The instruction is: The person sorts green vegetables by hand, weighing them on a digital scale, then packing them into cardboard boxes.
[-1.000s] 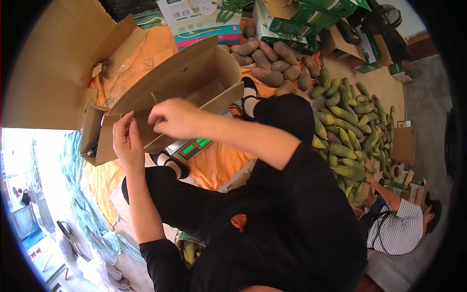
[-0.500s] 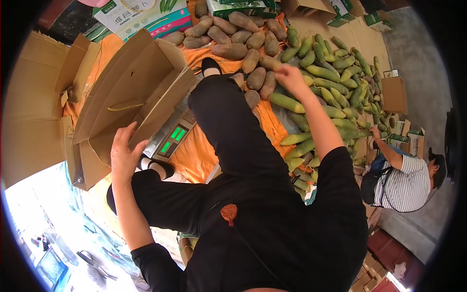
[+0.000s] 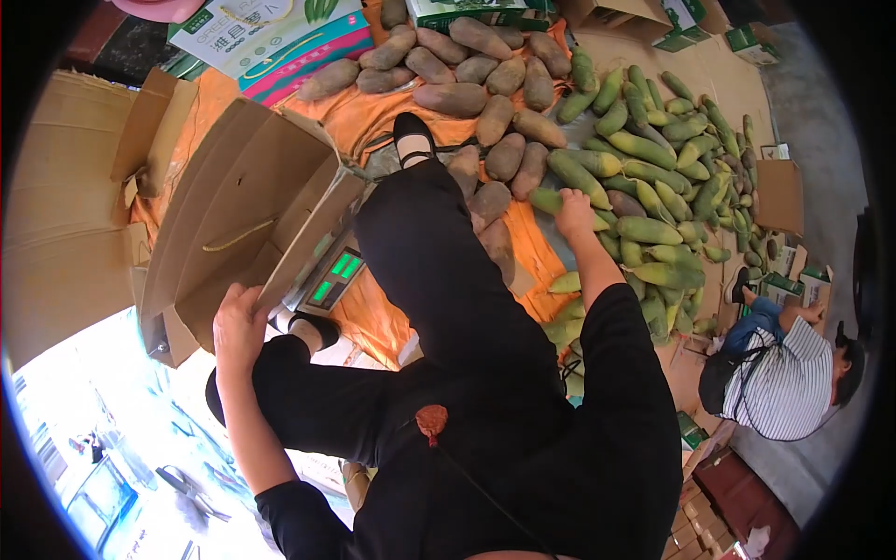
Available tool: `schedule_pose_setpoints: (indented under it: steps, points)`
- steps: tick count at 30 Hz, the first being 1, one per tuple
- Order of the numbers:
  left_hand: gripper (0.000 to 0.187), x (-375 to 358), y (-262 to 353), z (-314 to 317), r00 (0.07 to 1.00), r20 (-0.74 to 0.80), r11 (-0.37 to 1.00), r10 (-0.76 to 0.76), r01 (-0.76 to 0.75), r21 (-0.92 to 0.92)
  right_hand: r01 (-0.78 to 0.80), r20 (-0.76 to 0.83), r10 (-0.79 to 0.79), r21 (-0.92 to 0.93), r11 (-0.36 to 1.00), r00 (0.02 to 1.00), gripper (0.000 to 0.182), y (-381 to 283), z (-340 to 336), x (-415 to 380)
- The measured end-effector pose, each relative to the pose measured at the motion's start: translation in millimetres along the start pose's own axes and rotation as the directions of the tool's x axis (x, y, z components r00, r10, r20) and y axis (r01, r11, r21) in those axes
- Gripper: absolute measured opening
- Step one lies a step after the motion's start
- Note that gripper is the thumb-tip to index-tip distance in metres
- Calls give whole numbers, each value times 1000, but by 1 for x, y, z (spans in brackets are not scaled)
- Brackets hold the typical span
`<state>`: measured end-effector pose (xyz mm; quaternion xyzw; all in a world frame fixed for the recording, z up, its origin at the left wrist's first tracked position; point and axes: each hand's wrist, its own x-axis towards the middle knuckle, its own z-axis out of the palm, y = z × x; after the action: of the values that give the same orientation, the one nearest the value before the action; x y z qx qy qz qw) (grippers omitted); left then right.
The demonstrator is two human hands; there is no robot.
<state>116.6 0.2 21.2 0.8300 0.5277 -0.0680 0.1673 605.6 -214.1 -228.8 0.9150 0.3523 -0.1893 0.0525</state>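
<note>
My right hand point(image 3: 576, 217) is closed around the end of a green radish point(image 3: 545, 199) at the near left edge of a pile of green radishes point(image 3: 653, 252). My left hand point(image 3: 240, 329) has its fingers curled at the near edge of an open cardboard box point(image 3: 233, 201), seemingly gripping it; the fingertips are partly hidden. The box is tilted and has a yellow cord handle point(image 3: 239, 235) inside. Beside the box's lower right edge lies a scale with a lit green display point(image 3: 338, 276).
Brownish, dark-skinned roots point(image 3: 504, 157) lie on an orange sheet point(image 3: 381, 322) around my foot. A printed carton point(image 3: 266, 47) stands at the back left. Another open cardboard box point(image 3: 65, 196) is at far left. A person in a striped shirt point(image 3: 779, 383) crouches at right.
My right hand has come down from above the pile and closed on a green radish. My left fingers have curled in at the box edge. The other person has drawn an arm back.
</note>
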Motion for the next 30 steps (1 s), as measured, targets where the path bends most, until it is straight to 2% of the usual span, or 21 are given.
schedule_pose_setpoints:
  steps: [2,3,6,9,11,12,14,19,21,28,30]
  points:
    - [26,-1,1,-3,996,76,999,-35,36,-10,48,-58,-54,-105,993,997,31,-8,-1,5]
    - [25,0,3,-3,993,99,998,-59,62,-27,55,-57,-61,-102,993,997,31,-11,2,10]
    - [25,3,1,2,995,82,998,-49,51,-25,117,-51,-128,-174,978,991,30,-17,16,21]
    - [25,7,0,6,995,97,996,-38,46,-82,157,-3,-163,-252,955,987,28,-26,24,23]
    - [24,8,-1,9,997,78,991,-16,26,-129,139,63,-125,-414,899,990,27,-33,26,20]
    - [24,8,-1,10,998,63,985,18,-7,-173,150,59,-138,-413,898,989,27,-37,29,21]
    - [25,9,-3,9,997,78,983,3,12,-184,195,148,-145,-423,885,978,25,-41,34,18]
    - [27,10,-9,12,991,131,981,-4,30,-191,160,89,-136,-389,907,987,23,-40,45,12]
    - [27,10,-9,11,992,130,981,-5,30,-193,208,185,-137,-446,871,973,25,-43,42,14]
    - [29,11,-10,11,991,131,984,7,17,-178,289,199,-215,-508,811,956,24,-35,72,-2]
    - [29,11,-11,12,991,130,983,-1,25,-182,293,247,-206,-399,869,947,21,-29,80,-2]
